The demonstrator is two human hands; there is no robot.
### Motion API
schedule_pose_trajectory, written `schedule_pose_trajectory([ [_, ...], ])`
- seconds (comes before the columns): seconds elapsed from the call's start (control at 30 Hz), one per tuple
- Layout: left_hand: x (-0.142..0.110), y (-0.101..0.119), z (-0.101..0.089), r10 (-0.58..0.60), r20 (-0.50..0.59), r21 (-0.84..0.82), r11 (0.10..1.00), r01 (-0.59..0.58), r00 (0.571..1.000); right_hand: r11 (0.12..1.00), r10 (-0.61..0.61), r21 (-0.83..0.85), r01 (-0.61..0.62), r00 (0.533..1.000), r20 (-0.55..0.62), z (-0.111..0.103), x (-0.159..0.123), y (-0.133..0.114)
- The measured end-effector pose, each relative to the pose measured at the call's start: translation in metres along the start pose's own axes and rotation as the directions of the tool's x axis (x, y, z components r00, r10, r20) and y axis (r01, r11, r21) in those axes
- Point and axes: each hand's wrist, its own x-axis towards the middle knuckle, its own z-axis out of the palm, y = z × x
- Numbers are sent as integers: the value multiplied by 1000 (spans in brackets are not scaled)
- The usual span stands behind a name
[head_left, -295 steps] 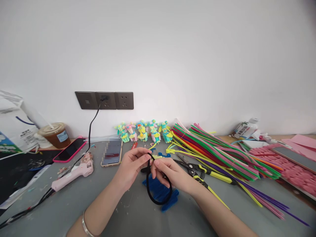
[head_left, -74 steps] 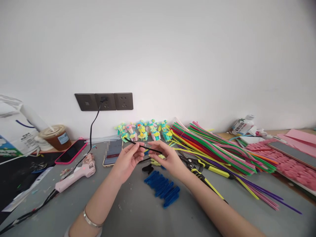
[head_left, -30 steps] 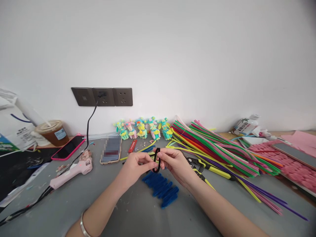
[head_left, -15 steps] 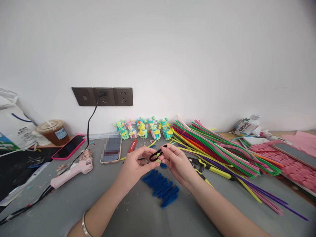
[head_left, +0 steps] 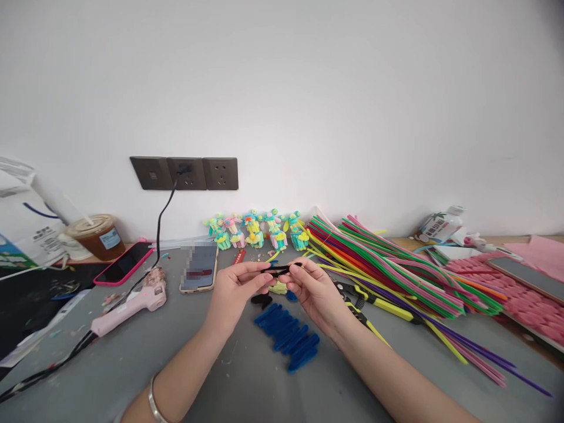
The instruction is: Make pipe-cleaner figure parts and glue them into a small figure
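My left hand [head_left: 233,291] and my right hand [head_left: 311,289] meet above the grey table [head_left: 132,364], each pinching one end of a short black pipe cleaner [head_left: 281,269] folded flat into a narrow loop and held level. Just below my fingers lie a small black folded piece [head_left: 261,300] and a row of blue folded pipe-cleaner pieces [head_left: 288,336]. A silver bangle circles my left wrist.
A big sheaf of coloured pipe cleaners [head_left: 396,270] and yellow-handled pliers [head_left: 379,306] lie to the right. Small pipe-cleaner figures [head_left: 255,230] line the wall. Left of my hands: a phone [head_left: 199,268], a pink glue gun [head_left: 132,302] with its cord, a pink-cased phone [head_left: 123,263], an iced drink [head_left: 97,237].
The black pipe cleaner went from a long loop to a straight strand, then was folded into a small upright loop; now it is squeezed flat and turned level between both hands.
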Motion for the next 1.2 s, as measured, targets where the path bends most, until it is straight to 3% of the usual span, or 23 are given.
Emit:
schedule_pose_trajectory([
  [0.13, -1, 0, -1, 26, -18, 89, 996, -24, 1000, 997, -50, -52, 50, 999, -5, 0, 0, 0],
  [0.27, -3, 0, -2, 157, -29, 260, 955, -144, 987, 987, -114, -115, 109, 993, -35, 1, 0, 0],
  [0.43, -2, 1, -5, 260, 42, 406, 878, -255, 965, 976, -106, -190, 105, 994, 1, -1, 1, -6],
  [0.53, 0, 1, -7, 238, 50, 330, 913, -241, 970, 979, -87, -181, 91, 996, 29, 0, 0, -6],
  [0.73, -1, -4, 0, 119, 66, -77, 990, -114, 991, 994, 99, 36, -100, 994, 41, 4, -6, 6],
  [0.87, -4, -10, 7, 127, 67, -62, 991, -123, 990, 972, 185, 132, -194, 979, 82, 9, -11, 19],
  [0.93, -4, -11, 7, 114, 83, -37, 993, -111, 990, 981, 173, 70, -181, 980, 101, 13, -11, 21],
  [1.0, -3, -11, 6, 81, 101, -37, 996, -78, 992, 986, 110, -144, -89, 984, 140, 15, -11, 16],
  [1.07, -1, -8, 3, 70, 87, -56, 996, -65, 994, 868, 0, -485, 104, 978, 210, 11, -12, 3],
  [1.1, 0, -7, 1, 66, 71, -71, 996, -61, 995, 724, -69, -655, 215, 968, 242, 5, -14, -6],
  [1.17, 2, -4, -1, 42, 46, -105, 994, -38, 998, 324, -242, -890, 319, 938, 248, -18, -23, -24],
  [1.2, 3, -3, -2, 16, 48, -119, 993, -10, 999, 109, -313, -953, 284, 919, 238, -33, -30, -32],
])
